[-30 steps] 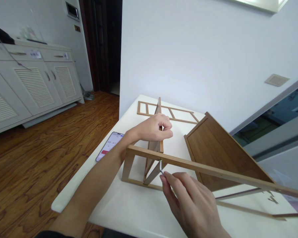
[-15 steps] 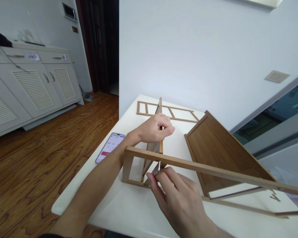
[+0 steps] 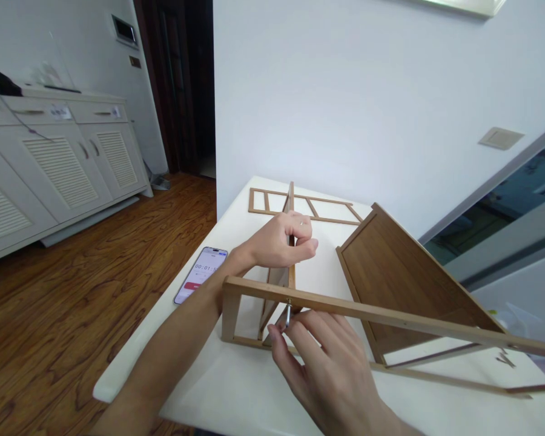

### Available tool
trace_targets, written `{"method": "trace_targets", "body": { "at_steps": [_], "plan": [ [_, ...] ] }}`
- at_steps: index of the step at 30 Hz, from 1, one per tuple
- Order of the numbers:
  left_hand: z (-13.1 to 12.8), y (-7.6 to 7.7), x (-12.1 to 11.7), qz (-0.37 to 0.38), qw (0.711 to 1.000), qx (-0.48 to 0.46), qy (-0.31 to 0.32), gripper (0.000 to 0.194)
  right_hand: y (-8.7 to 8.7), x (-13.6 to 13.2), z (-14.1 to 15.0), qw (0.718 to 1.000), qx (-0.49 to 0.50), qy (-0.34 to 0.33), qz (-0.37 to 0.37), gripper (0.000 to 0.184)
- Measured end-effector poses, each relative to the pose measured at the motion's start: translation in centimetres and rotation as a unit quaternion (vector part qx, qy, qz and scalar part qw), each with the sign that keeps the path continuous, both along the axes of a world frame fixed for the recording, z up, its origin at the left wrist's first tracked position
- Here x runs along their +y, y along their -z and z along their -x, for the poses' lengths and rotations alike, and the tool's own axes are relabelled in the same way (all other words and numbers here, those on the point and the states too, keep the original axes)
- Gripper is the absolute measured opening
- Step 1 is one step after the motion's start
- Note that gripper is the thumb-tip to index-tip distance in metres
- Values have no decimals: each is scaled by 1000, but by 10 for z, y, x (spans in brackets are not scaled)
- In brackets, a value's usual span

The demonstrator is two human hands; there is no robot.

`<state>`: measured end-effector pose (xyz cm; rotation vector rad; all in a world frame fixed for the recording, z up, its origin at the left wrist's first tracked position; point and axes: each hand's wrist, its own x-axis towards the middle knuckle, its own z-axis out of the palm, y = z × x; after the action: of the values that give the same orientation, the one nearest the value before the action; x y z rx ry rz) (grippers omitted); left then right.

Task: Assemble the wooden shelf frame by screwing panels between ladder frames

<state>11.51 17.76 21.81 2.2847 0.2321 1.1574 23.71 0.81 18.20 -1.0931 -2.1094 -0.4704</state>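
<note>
My left hand (image 3: 281, 239) is closed round the top edge of an upright wooden panel (image 3: 281, 275) that stands on the white table (image 3: 236, 387). A long wooden frame (image 3: 390, 318) stands on edge across the near end of that panel. My right hand (image 3: 322, 363) pinches a small metal hex key (image 3: 287, 315) whose tip is at the frame's top rail, where panel and rail meet. Only the key's shaft shows above my fingertips.
A phone (image 3: 201, 274) with a running timer lies left of my arm. A flat ladder-like frame (image 3: 304, 207) lies at the table's far end. A brown board (image 3: 404, 278) leans at the right. White cabinets (image 3: 59, 163) stand left across the wooden floor.
My right hand has shifted left along the rail and turned the hex key, with its fingers now curled closer under the rail. My left hand keeps its hold on the panel.
</note>
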Motion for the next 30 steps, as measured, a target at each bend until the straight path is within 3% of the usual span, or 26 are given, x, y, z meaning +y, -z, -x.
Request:
{"method": "trace_targets", "body": {
  "at_steps": [14,17,20,22,27,30],
  "plan": [
    [27,-17,-3,59,997,42,33,45,1,-5,-3,1000,0,0,15,26],
    [41,-23,-5,57,998,35,-3,32,2,-5,-3,1000,1,3,12,28],
    [56,-29,-9,37,996,36,-77,23,3,-4,-2,1000,3,3,10,29],
    [67,-34,-14,34,992,70,-99,21,3,-4,-1,1000,4,5,13,29],
    [87,-39,-31,47,968,242,-41,44,4,-3,-1,1000,11,5,20,31],
    [91,-38,-40,40,957,283,-38,56,5,-3,-1,1000,17,0,24,29]
  ]
}}
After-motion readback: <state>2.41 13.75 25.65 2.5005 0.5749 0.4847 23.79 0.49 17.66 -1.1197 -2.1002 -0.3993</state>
